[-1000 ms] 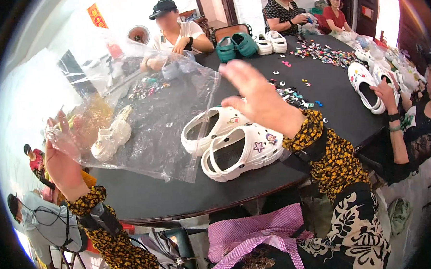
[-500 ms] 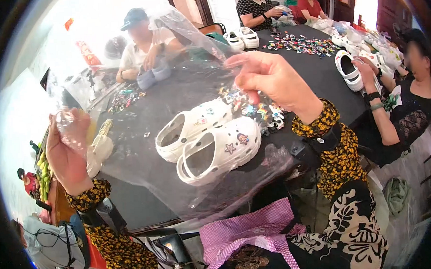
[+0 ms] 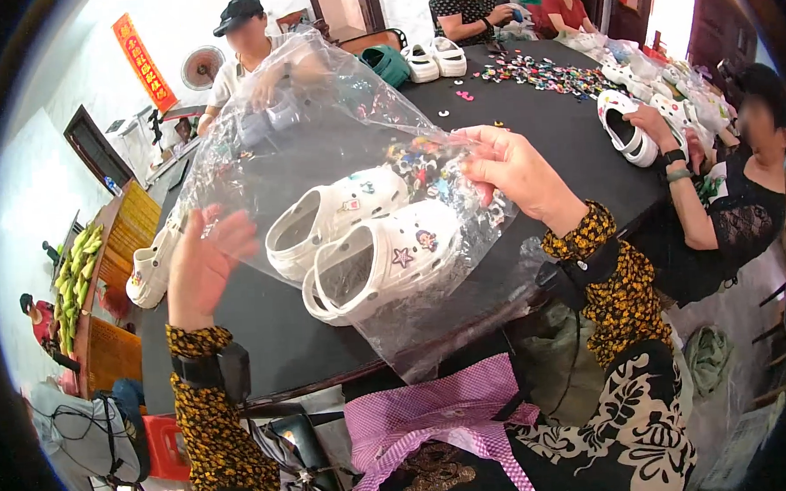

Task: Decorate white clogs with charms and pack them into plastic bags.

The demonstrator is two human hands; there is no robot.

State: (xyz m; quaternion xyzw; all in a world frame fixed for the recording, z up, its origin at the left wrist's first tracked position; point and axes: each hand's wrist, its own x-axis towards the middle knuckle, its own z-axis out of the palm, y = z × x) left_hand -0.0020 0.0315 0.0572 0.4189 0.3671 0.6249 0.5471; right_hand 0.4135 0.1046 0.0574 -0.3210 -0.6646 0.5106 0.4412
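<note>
My right hand (image 3: 517,174) pinches the right edge of a clear plastic bag (image 3: 406,346), which spreads out in front of me. Two white clogs stand side by side, seen through the film: the farther clog (image 3: 339,214) and the nearer clog (image 3: 402,263), which carries a star charm and a figure charm. Whether they are inside the bag or behind it I cannot tell. By the bag's left edge, my left hand (image 3: 208,269) has its fingers apart and somewhat blurred, with nothing visibly gripped. Another white clog (image 3: 155,266) is beyond it, partly hidden.
Loose charms (image 3: 543,74) lie scattered over the dark table (image 3: 545,120). Another white pair (image 3: 438,61) stands at the far side. On the right, a person holds a white clog (image 3: 626,128); other people sit across the table. A red stool (image 3: 165,447) is at lower left.
My left hand has moved right and its fingers have spread. The bag's left side has swung inward and its top now rises near the middle. My right hand keeps its pinch.
</note>
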